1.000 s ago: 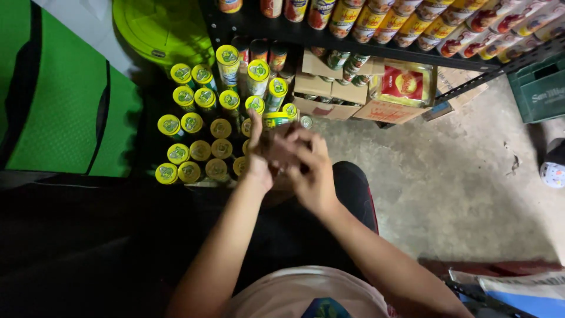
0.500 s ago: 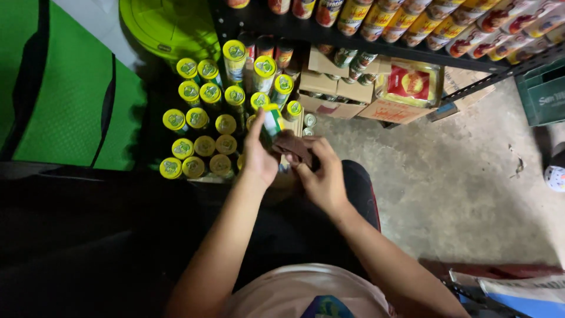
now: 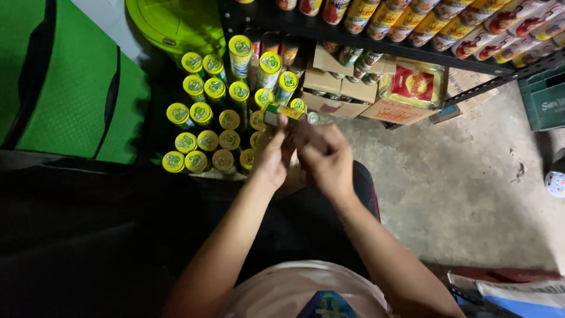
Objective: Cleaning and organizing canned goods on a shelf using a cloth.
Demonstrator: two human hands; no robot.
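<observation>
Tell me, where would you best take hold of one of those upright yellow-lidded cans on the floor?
Probably round the yellow lid, coming straight down from above. The cans stand upright and packed together, so their sides are hemmed in and only the round tops are free for a grip.

We see yellow lids with green emblems on the cans (image 3: pixel 200 113) standing in rows. The can (image 3: pixel 283 112) in our left hand (image 3: pixel 272 154) is green and yellow. A bright green bag (image 3: pixel 65 88) has black trim, the tub (image 3: pixel 176 23) is lime green, the carton (image 3: pixel 415 85) red and yellow, the floor (image 3: pixel 459 176) grey.
</observation>
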